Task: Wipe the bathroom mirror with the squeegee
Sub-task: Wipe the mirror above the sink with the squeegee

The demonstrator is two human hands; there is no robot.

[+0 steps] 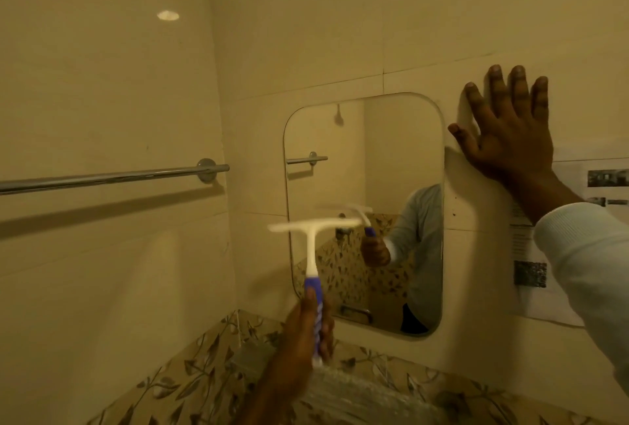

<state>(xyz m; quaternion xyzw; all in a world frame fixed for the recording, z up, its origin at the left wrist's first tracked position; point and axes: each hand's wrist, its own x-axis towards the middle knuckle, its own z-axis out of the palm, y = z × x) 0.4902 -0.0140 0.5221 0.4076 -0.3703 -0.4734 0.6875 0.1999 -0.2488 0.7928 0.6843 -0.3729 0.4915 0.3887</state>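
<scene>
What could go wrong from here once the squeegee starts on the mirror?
The squeegee is held with its blade half off the left edge of the mirror; a stroke may run onto the wall and miss glass. The left hand grips far below the blade, so pressure may be uneven. The right hand presses the wall, thumb near the mirror; it could smudge the glass.

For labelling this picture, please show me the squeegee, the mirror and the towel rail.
squeegee (311, 247): head view, on the white neck below the blade.
mirror (384, 152): head view, on the bare glass, upper half.
towel rail (102, 178): head view, on the middle of the chrome bar.
</scene>
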